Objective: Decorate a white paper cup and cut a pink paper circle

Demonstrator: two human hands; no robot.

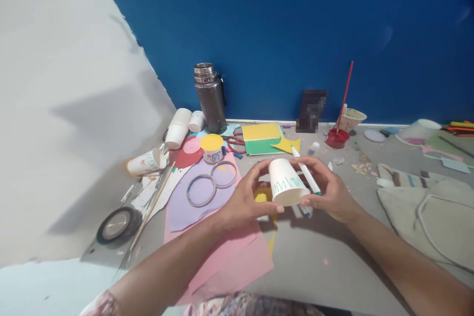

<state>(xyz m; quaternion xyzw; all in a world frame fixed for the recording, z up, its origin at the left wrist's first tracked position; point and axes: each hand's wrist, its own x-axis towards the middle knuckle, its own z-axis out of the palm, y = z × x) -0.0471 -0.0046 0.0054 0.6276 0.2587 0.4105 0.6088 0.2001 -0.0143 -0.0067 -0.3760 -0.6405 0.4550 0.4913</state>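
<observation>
1. Here's the paper cup, right between both hands, base up, mouth tilted low towards the person, green zigzags near its rim.
2. Left hand curls round its left side.
3. Right hand steadies the right, also holding a white marker, slanting top-left just beside the cup.

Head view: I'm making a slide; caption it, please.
Left hand and right hand hold a green-marked paper cup; the right also grips a marker.
</observation>
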